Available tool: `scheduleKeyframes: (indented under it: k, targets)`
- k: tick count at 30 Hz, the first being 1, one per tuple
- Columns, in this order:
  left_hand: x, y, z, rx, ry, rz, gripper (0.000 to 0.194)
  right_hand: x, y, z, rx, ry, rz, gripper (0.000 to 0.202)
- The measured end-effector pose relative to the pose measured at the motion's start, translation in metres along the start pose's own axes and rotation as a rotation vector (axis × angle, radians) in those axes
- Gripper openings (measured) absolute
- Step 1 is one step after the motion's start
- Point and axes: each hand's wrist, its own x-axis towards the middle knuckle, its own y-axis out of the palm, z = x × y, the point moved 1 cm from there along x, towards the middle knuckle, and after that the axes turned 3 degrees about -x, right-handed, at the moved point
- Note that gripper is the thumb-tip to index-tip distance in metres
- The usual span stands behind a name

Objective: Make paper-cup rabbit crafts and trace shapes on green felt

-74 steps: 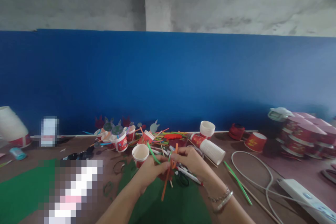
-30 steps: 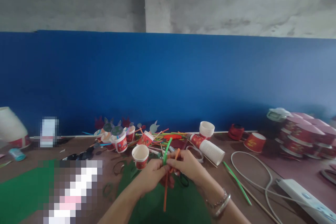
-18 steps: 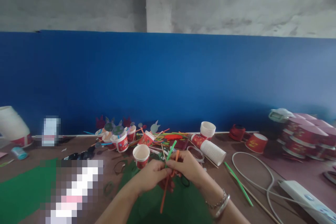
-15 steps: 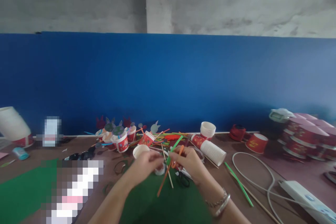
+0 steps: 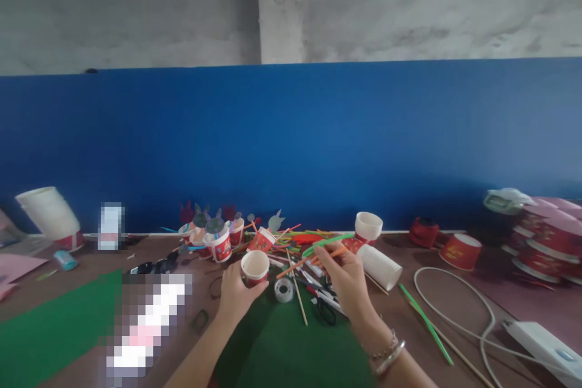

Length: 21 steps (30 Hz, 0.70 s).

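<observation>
My left hand (image 5: 237, 291) is closed around a red and white paper cup (image 5: 254, 264), its mouth tipped toward me. Between the fingers of my right hand (image 5: 345, 273) are an orange stick (image 5: 291, 268) and a green stick (image 5: 328, 244), both thin and long; whether they are straws I cannot tell. Below and between the hands lie a roll of tape (image 5: 284, 290), a bare wooden stick (image 5: 297, 291) and black-handled scissors (image 5: 324, 311). A green sheet (image 5: 282, 345) is spread in front of me.
Decorated paper cups (image 5: 218, 245) stand at the back left beside a heap of coloured sticks (image 5: 313, 235). A stack of white cups (image 5: 380, 267) lies right of centre. Farther right are a cable (image 5: 454, 271), a power strip (image 5: 541, 342) and stacked red cups (image 5: 545, 242).
My left hand has moved from beside the sticks to the paper cup and taken hold of it. My right hand has shifted right, and its sticks now lie flatter.
</observation>
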Motion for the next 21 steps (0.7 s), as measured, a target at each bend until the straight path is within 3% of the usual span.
scheduleKeyframes:
  k: [3,5,9,13,17,21]
  targets:
    - [-0.007,0.006,-0.015,0.006,0.25,-0.097,0.05,-0.008,0.003,0.003,-0.069,-0.225,0.016,0.018]
    - [-0.013,0.006,-0.027,-0.049,0.411,-0.107,0.052,-0.015,0.008,0.004,-0.087,-0.369,0.093,0.011]
    - [-0.027,0.004,-0.044,-0.134,0.579,-0.14,0.057,-0.027,0.019,0.002,-0.162,-0.48,0.277,0.011]
    - [-0.036,0.008,-0.041,-0.17,0.55,-0.065,0.063,-0.03,0.024,-0.005,-0.25,-0.535,0.374,0.016]
    - [-0.037,0.011,-0.033,-0.242,0.431,0.023,0.066,-0.027,0.024,-0.011,-0.271,-0.528,0.381,0.014]
    - [-0.037,0.01,-0.037,-0.297,0.405,0.079,0.062,-0.028,0.025,-0.016,-0.265,-0.524,0.391,0.014]
